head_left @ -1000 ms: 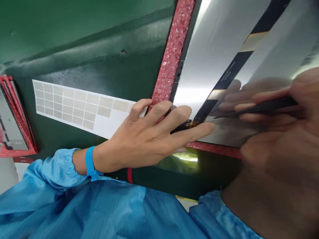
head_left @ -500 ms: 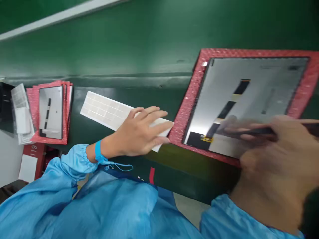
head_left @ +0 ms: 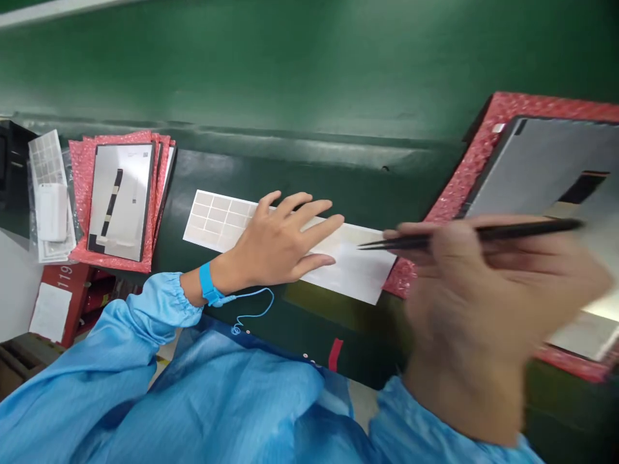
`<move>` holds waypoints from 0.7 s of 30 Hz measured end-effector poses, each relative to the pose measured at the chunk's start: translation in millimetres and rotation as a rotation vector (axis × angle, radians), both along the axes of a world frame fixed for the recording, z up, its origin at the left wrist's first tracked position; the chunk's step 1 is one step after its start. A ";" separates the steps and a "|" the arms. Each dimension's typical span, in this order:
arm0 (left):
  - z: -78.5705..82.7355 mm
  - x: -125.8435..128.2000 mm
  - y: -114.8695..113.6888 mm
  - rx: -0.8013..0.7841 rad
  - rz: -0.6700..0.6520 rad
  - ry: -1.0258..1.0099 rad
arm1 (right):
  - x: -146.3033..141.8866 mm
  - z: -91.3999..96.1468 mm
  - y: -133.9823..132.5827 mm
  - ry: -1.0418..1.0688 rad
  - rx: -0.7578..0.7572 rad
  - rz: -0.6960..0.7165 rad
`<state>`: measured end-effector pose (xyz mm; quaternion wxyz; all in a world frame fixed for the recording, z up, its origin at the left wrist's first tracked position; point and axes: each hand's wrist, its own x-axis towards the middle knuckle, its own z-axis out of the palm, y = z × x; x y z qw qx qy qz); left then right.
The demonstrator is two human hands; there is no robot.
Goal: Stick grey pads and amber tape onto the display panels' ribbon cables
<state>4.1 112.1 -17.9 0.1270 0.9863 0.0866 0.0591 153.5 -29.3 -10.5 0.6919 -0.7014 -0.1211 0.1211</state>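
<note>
My left hand [head_left: 275,245] lies flat with its fingers spread on a white sheet of pale square pads [head_left: 355,267], pressing it to the green mat. My right hand [head_left: 483,283], blurred by motion, grips black tweezers [head_left: 464,235] whose tips point left and hover above the sheet's right end. Beyond that hand, a grey display panel [head_left: 541,167] with a black and tan strip rests on red bubble wrap [head_left: 476,167]. My right hand hides the panel's lower part.
A stack of panels [head_left: 120,200] on red bubble wrap lies at the left, beside a clear bag [head_left: 51,206] holding white items. A blue wrist strap [head_left: 207,283] with a thin coiled cord circles my left wrist. The green mat [head_left: 290,77] spreads across the back.
My right hand has moved left with the tweezers, from over the panel to above the sheet. The view has shifted, so the panel sits further right. My left hand remains on the sheet.
</note>
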 end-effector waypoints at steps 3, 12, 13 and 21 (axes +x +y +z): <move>-4.7 4.8 -2.8 -0.006 -0.030 -0.003 | -15.7 -6.6 18.0 -0.011 0.016 0.059; 0.9 6.7 -4.7 -0.097 -0.006 0.006 | -16.0 -12.1 17.5 -0.170 -0.065 -0.014; 2.2 7.2 -4.6 -0.107 -0.007 0.014 | -16.3 -11.7 17.8 -0.177 -0.076 -0.012; 5.3 8.5 -5.1 -0.130 -0.008 0.050 | -14.4 -15.8 13.7 -0.179 -0.090 0.025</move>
